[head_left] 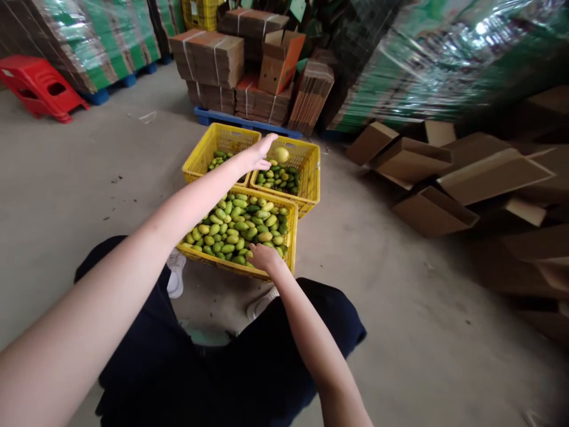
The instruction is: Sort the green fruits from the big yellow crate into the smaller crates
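My left hand stretches over the rear right yellow crate, its fingers spread. Just beyond the fingertips, a pale yellow-green oval fruit appears in the air, apart from the hand. Below it, more small green fruits lie in that crate. My right hand is low over the near yellow crate, fingers apart and touching or just above the heaped green and yellow oval fruits. What lies under its palm is hidden. The rear left yellow crate, partly covered by my left forearm, holds some green fruits.
Flattened cardboard bundles and an upright box stand on a blue pallet behind the crates. Open cardboard boxes pile up at right. A red stool stands far left. Wrapped green stacks line the back.
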`<state>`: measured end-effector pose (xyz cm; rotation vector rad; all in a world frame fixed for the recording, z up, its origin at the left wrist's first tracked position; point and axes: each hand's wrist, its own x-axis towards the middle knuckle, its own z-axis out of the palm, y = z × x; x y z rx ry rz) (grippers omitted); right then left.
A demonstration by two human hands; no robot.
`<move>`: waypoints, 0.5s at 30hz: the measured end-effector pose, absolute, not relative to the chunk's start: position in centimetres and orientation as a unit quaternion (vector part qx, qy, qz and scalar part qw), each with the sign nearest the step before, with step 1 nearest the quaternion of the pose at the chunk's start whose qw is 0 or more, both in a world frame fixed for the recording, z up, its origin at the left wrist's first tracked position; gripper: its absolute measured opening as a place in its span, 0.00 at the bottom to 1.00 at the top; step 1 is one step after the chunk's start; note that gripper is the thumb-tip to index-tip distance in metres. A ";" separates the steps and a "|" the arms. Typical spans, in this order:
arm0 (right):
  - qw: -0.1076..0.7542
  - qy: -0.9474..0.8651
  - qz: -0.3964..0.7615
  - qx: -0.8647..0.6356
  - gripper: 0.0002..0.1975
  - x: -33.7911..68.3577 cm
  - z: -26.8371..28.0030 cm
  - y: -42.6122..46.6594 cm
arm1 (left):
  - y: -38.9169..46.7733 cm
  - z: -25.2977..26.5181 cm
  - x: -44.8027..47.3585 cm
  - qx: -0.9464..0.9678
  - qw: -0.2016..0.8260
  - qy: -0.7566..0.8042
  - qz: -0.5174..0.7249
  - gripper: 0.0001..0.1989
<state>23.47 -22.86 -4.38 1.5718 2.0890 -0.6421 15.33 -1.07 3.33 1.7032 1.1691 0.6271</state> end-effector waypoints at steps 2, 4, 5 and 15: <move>0.222 0.753 -0.232 0.574 0.22 23.5 -4.2 -23.0 | -0.8 3.2 15.9 0.727 0.428 0.492 0.216 0.28; 0.221 0.752 -0.234 0.575 0.21 23.4 -4.1 -23.2 | -3.2 0.6 14.7 0.795 0.311 0.503 0.134 0.27; 0.220 0.752 -0.236 0.575 0.21 23.3 -4.0 -23.3 | -5.0 -1.3 13.6 0.821 0.258 0.506 0.062 0.28; 0.212 0.753 -0.262 0.565 0.22 23.4 -4.0 -22.9 | -14.9 -15.8 0.8 0.778 0.170 0.563 -0.219 0.40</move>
